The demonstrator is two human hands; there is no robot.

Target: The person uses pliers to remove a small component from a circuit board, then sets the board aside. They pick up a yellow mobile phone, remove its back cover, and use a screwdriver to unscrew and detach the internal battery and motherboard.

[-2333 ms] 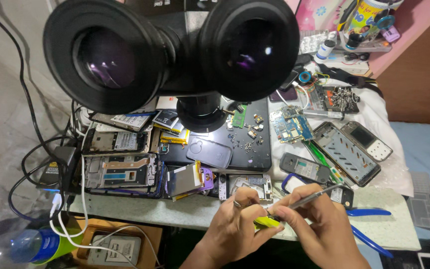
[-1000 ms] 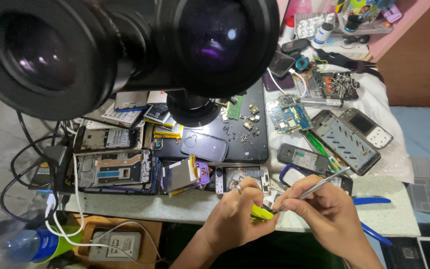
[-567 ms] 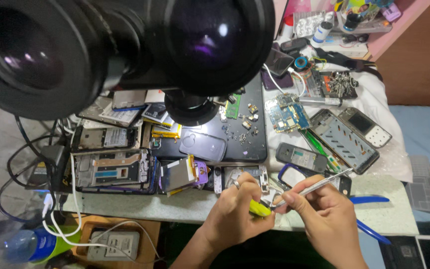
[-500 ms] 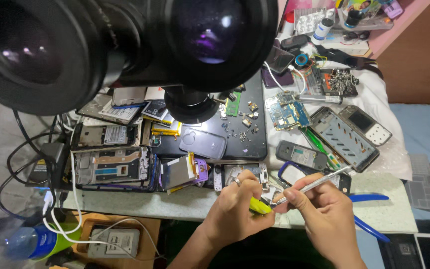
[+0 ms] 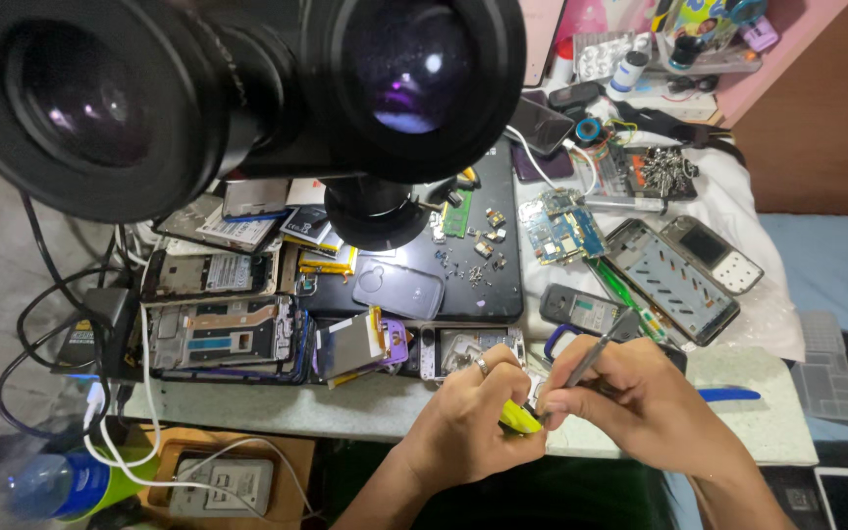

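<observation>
Mid-repair, by the look of it: left hand (image 5: 468,417) closed around a small yellow-green piece (image 5: 518,418), pinned at the near edge of the worktop (image 5: 375,404). Right hand (image 5: 640,407) pinched shut on slim metal tweezers (image 5: 596,353), tip down at the same spot, touching or just beside the piece; exact contact hidden by fingers. Probably picking or prying at a tiny part; next move likely calls for a steady, light tip and a firm left grip.

Pale worktop crowded: opened phones (image 5: 223,329) at left, dark mat (image 5: 488,265) with loose screws at centre, blue circuit board (image 5: 561,231) and phone frames (image 5: 674,280) at right. Big black microscope eyepieces (image 5: 247,88) overhead. Cables and a bottle (image 5: 51,486) on the floor at near left.
</observation>
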